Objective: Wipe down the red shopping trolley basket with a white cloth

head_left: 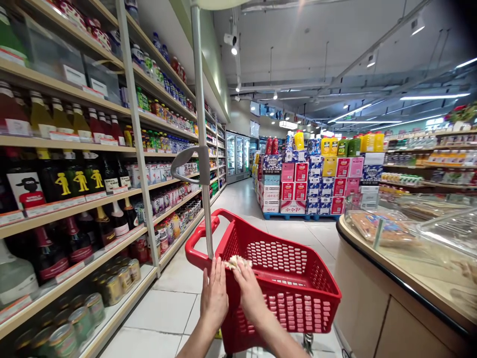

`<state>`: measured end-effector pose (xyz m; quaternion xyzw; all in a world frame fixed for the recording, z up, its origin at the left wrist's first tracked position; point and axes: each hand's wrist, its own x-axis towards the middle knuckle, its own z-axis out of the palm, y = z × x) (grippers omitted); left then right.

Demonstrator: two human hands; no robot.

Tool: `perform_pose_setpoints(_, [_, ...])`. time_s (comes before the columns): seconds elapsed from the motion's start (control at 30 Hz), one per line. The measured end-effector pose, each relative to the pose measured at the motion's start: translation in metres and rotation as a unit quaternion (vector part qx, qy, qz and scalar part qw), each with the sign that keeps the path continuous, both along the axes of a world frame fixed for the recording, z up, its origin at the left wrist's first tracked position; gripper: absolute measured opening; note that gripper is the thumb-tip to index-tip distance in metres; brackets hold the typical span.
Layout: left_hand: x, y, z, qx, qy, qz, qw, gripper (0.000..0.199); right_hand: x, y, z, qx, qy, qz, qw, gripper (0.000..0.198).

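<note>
A red plastic rolling shopping basket (283, 278) stands on the floor in front of me, with holes in its walls. My left hand (215, 293) lies with straight fingers on the basket's near rim, close to the foot of a metal pole. Beside it, my right hand (250, 291) has its fingers over a crumpled cream cloth (238, 261) pressed on the same rim. The metal pole (203, 119) rises from the basket's left end and carries a grey loop handle (194, 166). Part of the cloth is hidden under my right fingers.
Shelves of bottles and cans (74, 194) run along the left. Stacked drink cartons (294, 184) stand on blue pallets ahead. A curved glass-topped counter (372, 283) with a packaged food tray (383, 226) is close on the right. Tiled floor (171, 308) lies between shelves and basket.
</note>
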<state>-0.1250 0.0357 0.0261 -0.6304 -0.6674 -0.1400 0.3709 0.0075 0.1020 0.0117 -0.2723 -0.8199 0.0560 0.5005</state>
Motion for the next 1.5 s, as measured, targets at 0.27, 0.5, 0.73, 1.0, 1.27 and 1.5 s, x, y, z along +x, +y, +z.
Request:
perform_pose_setpoints(0.27, [-0.008, -0.009, 0.006, -0.016, 0.011, -0.038, 0.999, 0.071, 0.078, 0.008, -0.042, -0.010, -0.023, -0.134, 0.991, 0.071])
perform_pose_setpoints(0.5, [-0.009, -0.008, 0.003, -0.005, 0.002, -0.062, 0.998, 0.068, -0.004, -0.009, -0.004, -0.007, 0.000, -0.065, 0.998, 0.067])
perform_pose_setpoints(0.73, [-0.030, -0.021, -0.002, -0.010, -0.014, -0.069, 0.997, 0.070, 0.012, -0.003, -0.010, 0.021, -0.038, -0.051, 0.998, 0.070])
perform_pose_setpoints(1.0, [-0.017, -0.002, 0.012, 0.053, -0.068, -0.122, 0.989, 0.074, -0.012, -0.011, 0.008, -0.001, -0.027, -0.076, 0.997, 0.052])
perform_pose_setpoints(1.27, [-0.020, 0.009, 0.013, 0.088, -0.071, -0.171, 0.979, 0.068, 0.041, 0.005, -0.015, 0.044, -0.102, -0.180, 0.977, 0.052])
perform_pose_setpoints(1.5, [0.013, 0.017, 0.005, 0.003, -0.060, -0.150, 0.987, 0.073, 0.073, 0.007, -0.034, 0.013, -0.068, -0.234, 0.970, 0.070])
